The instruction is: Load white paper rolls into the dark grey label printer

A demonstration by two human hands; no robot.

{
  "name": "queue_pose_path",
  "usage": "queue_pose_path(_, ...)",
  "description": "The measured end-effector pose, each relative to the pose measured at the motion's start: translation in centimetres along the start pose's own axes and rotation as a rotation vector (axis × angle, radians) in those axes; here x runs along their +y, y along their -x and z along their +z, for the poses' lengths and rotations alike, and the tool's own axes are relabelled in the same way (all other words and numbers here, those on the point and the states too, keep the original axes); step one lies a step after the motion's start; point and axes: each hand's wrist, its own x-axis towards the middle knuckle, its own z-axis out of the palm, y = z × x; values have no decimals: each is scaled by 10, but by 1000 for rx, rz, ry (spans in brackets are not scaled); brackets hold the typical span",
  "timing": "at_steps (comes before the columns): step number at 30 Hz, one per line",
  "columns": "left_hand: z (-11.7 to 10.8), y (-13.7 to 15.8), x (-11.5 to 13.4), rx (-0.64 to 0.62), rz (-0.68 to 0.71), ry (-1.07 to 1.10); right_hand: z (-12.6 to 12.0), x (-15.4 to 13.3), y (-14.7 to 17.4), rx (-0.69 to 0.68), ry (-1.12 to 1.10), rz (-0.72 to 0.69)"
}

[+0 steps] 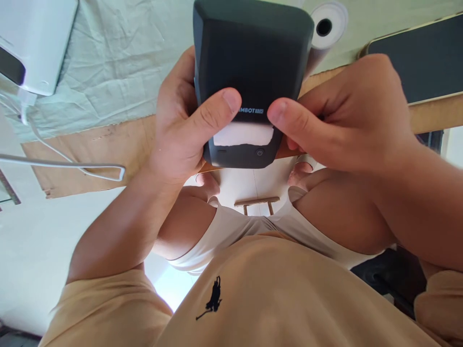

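Observation:
A dark handheld label printer (253, 62) is held up in front of me, over the table's front edge. White paper (243, 135) shows at its slot, below lettering that reads "IMBOT" where my thumb does not cover it. My left hand (181, 115) wraps the printer's left side, thumb lying on the top face. On the opposite side my right hand (347, 115) grips the lower right edge, its thumb pressed beside the lettering and its other fingers curled, partly hidden. A power button sits near the printer's bottom end.
Behind the printer stands a white roll (333, 24) with a dark core. A dark flat device, like a phone (423, 58), lies at right. At left are a white device (39, 38) and a white cable (72, 165) across the wooden table edge (97, 149). Wrinkled pale cloth (119, 62) covers the tabletop.

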Motion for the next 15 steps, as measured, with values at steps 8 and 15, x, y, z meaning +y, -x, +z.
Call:
queue_pose_path(8, 3, -6, -1, 49, 87, 103, 2, -4, -11, -42, -21, 135)
queue_pose_path(15, 22, -5, -1, 99, 42, 139, 1, -1, -10, -42, -5, 67)
